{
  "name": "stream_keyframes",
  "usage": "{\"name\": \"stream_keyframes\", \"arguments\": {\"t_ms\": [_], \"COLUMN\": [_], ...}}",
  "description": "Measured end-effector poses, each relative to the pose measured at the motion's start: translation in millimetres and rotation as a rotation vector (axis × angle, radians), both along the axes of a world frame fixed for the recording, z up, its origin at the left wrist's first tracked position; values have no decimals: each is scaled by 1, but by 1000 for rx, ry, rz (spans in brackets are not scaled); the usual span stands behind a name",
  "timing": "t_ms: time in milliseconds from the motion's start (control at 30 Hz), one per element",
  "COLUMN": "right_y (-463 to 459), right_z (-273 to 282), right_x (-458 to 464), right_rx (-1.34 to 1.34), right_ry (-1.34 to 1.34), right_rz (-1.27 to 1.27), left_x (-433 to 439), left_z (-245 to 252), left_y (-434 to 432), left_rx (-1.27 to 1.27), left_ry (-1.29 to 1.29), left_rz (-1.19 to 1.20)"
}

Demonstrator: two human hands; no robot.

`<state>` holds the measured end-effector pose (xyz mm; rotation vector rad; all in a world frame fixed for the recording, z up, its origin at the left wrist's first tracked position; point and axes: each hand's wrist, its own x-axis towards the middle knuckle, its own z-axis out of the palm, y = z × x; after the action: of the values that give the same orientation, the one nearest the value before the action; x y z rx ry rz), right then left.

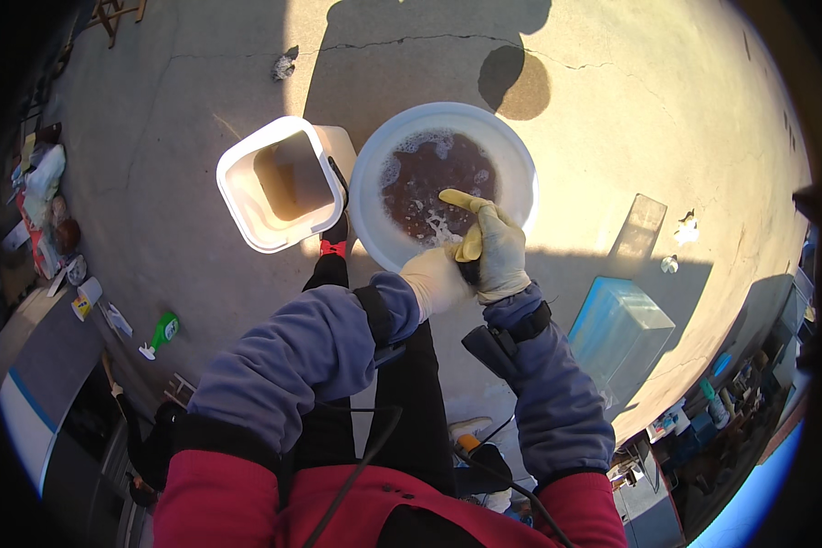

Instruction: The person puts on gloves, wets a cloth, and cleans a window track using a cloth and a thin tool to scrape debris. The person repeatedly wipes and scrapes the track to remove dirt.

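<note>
Both hands wear cream rubber gloves with yellower fingers and meet above the near right rim of a round white basin [524, 205]. The basin holds dark brown, foamy water [442, 181], with a white splash near my hands. My left hand [438, 277] lies against my right hand, its fingers mostly hidden. My right hand [499, 253] is curled at a small dark object [470, 272] between the hands, one finger stretched over the water. What the object is cannot be told. Left of the basin stands a white square bucket [236, 198] with cloudy brownish water.
A clear bluish box [623, 325] stands on the concrete at right. A green spray bottle [166, 330] lies at left, near bags [44, 178] and assorted items. Another person [152, 438] is at lower left. Crumpled pieces [283, 67] lie on the ground. Cables cross my lap.
</note>
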<state>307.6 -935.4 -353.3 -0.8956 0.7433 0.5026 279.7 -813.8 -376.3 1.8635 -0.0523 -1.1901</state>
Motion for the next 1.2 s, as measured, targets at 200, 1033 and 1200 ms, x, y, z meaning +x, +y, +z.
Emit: {"name": "stream_keyframes", "arguments": {"t_ms": [200, 1033, 1200], "right_y": [2, -6, -3], "right_z": [-48, 86, 76], "right_x": [-9, -7, -18], "right_rx": [-249, 213, 256], "right_ry": [86, -140, -175], "right_rz": [-76, 445, 182], "left_x": [-7, 4, 12], "left_z": [-19, 39, 47], "left_y": [-11, 37, 45], "left_rx": [276, -1034, -972], "left_ry": [-82, 1171, 1134], "left_rz": [1, 108, 83]}}
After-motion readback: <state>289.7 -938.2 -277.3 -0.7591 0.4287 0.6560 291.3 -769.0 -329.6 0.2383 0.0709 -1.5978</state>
